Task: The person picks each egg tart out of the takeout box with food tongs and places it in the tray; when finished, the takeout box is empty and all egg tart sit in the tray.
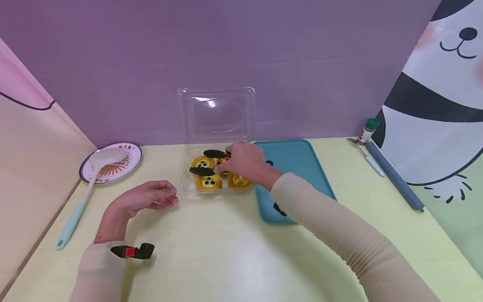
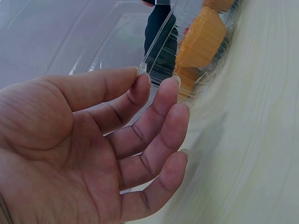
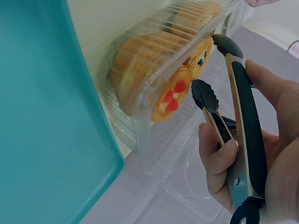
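Note:
A clear hinged plastic box (image 1: 185, 184) stands with its lid (image 1: 216, 113) raised, holding several egg tarts (image 1: 209, 182), some topped with blueberries. My right hand (image 1: 247, 159) grips black kitchen tongs (image 3: 250, 126) above the box. Their scalloped tips are spread apart over the tarts, with nothing between them. One tart with red topping (image 3: 174, 93) shows close below the tips in the right wrist view; my hand partly hides it from the head. At the box's near left corner, my left hand (image 1: 151, 196) pinches the rim between thumb and index finger, its other fingers loosely bent.
Right of the box lies a teal tray (image 1: 298, 155), partly under my right forearm. A patterned plate (image 1: 132, 155) at left bears a slotted turner (image 1: 77, 214). Far right are a green-capped jar (image 1: 367, 132), a knife (image 1: 371, 162) and a grey-blue rod (image 1: 396, 178).

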